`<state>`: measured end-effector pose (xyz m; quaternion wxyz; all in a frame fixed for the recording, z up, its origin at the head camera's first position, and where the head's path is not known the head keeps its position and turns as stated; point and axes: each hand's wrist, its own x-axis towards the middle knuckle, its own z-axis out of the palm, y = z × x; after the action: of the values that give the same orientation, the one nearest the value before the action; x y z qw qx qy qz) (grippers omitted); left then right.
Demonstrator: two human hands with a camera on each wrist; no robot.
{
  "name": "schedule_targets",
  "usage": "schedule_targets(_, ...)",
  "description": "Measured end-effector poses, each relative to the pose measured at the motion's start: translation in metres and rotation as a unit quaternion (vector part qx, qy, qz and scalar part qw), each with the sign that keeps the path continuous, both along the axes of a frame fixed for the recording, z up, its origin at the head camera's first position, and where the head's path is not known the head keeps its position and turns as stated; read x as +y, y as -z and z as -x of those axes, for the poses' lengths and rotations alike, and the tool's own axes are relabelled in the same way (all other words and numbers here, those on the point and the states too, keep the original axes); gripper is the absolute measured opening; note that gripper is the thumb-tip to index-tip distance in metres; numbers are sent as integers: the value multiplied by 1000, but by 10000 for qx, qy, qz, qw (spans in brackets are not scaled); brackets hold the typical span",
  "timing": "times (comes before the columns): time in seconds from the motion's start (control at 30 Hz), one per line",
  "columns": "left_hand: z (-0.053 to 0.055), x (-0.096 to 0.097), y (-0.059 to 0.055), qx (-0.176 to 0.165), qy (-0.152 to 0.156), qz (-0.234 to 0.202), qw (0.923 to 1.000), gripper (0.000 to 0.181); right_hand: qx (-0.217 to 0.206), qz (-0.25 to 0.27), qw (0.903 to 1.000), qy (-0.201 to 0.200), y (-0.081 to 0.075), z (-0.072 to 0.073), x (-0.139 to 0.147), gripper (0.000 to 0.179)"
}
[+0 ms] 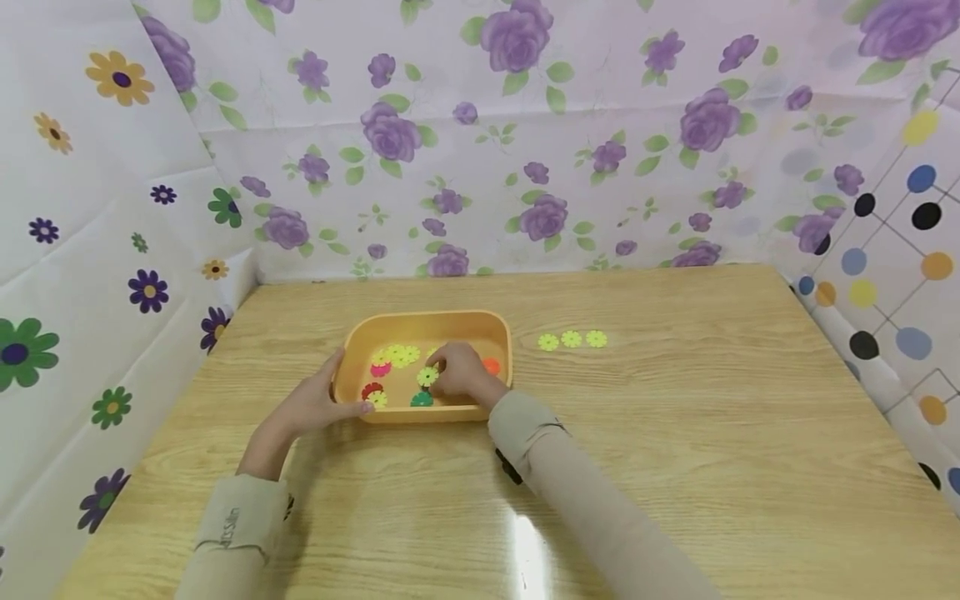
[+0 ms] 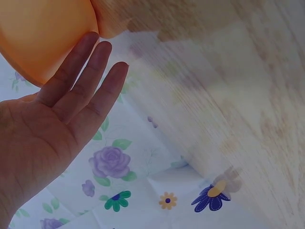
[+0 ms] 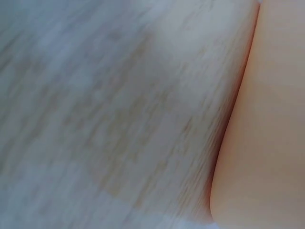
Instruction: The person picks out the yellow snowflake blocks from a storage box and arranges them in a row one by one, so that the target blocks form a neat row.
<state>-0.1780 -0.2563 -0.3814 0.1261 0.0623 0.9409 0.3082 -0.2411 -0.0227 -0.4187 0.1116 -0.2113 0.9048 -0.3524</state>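
Note:
An orange plastic basin point(image 1: 495, 329) stands on the table, with flower-shaped plastic discs in it. My right hand point(image 1: 461, 371) reaches inside, its thumb and forefinger pinching a yellow-green flower disc point(image 1: 427, 377). Just below that lies a green disc point(image 1: 422, 400). My left hand point(image 1: 318, 400) rests against the basin's left end, thumb at the near rim. Its fingers point(image 2: 93, 71) lie nearly straight along the outer wall in the left wrist view. The right wrist view shows the basin's outer wall point(image 3: 262, 143), the hand itself out of sight.
Three yellow-green discs point(image 1: 572, 339) lie in a row on the table point(image 1: 675, 433), right of the basin. Inside are several yellow discs point(image 1: 397, 356), a pink disc point(image 1: 381, 369), a red disc point(image 1: 371, 389) and an orange disc point(image 1: 491, 366). Flowered cloth point(image 1: 480, 167) hangs behind.

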Motion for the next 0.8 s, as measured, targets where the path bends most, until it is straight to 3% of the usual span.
schedule_targets(0.3, 2, -2, 3, -15, -5, -42, 10000, 109, 29, 586, 9983, -1, -5, -2, 8, 37)
schedule_targets(0.8, 1, -1, 2, -18, -2, -22, 10000, 109, 128, 926, 9949, -390, -23, -10, 25, 39)
